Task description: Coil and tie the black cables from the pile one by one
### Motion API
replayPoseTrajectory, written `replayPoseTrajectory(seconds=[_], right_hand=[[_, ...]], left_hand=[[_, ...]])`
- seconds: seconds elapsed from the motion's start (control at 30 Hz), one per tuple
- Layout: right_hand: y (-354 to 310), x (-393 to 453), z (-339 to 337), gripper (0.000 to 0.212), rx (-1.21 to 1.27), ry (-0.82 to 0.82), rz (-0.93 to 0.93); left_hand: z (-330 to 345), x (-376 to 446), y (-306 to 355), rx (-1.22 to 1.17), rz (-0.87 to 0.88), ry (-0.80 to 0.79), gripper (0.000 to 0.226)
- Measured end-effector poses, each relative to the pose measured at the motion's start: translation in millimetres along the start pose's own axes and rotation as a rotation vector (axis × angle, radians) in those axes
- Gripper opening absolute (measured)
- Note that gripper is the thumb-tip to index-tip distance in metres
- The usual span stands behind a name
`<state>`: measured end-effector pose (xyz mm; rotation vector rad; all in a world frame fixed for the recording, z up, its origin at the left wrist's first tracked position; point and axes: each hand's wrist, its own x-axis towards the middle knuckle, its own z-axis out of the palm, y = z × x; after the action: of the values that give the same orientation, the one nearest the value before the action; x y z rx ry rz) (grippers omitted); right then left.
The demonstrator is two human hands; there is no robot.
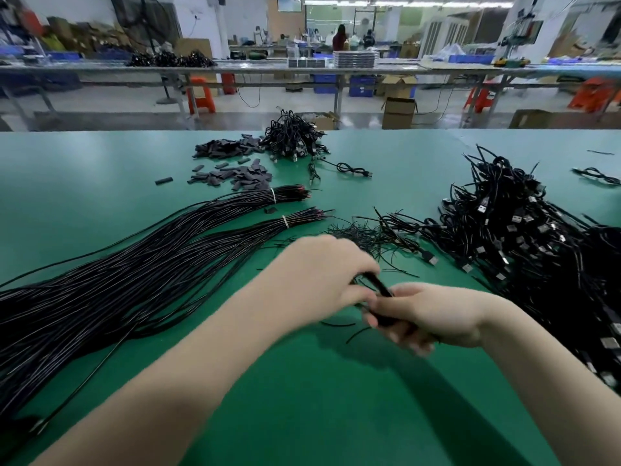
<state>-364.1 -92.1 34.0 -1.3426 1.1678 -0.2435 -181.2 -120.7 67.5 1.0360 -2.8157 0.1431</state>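
A green table [100, 169] fills the lower part of the view, and beyond its far edge a workshop floor runs back to long benches, orange stools and cardboard boxes [399, 112], all soft with blur.

The largest thing on the table is the mass of long black cables [111, 284] on the left, fanning from the near left edge toward the middle. Two bundles of it are bound near their far ends with pale ties [285, 221], and red tips show there. On the right a tall pile of black cables [524, 230] with pale USB plugs spreads to the frame edge, which cuts it off. At the far middle sits a smaller heap of coiled cables [295, 136], with one loose coil [353, 169] just in front of it. Left of that heap lie scattered dark flat sleeves [232, 163]. Thin black twist ties [369, 235] lie tangled between the bound bundles and the right pile.

Near the middle, above the table, the left hand [322, 274] and the right hand [433, 314] meet. Both have fingers curled round one small black cable bundle [381, 286], which shows only as a short dark length between them; the hands hide the rest, and the right fingers are smeared by motion.
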Motion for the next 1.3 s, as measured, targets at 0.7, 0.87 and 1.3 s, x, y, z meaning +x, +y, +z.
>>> replayPoseTrajectory(seconds=[0.7, 0.87, 1.3], right_hand=[[29.0, -3.4, 39.3, 0.029, -0.226, -0.141, -0.041], [25.7, 6.5, 43.6, 0.021, -0.370, 0.051, -0.219], [29.2, 58.0, 35.3, 0.015, -0.823, 0.666, -0.247]], left_hand=[[37.1, -61.3, 29.6, -0.253, -0.114, -0.422, 0.033], [26.0, -43.0, 9.0, -0.287, -0.218, -0.499, 0.030], [10.1, 8.9, -18.1, -1.416, -0.607, 0.486, 0.035]])
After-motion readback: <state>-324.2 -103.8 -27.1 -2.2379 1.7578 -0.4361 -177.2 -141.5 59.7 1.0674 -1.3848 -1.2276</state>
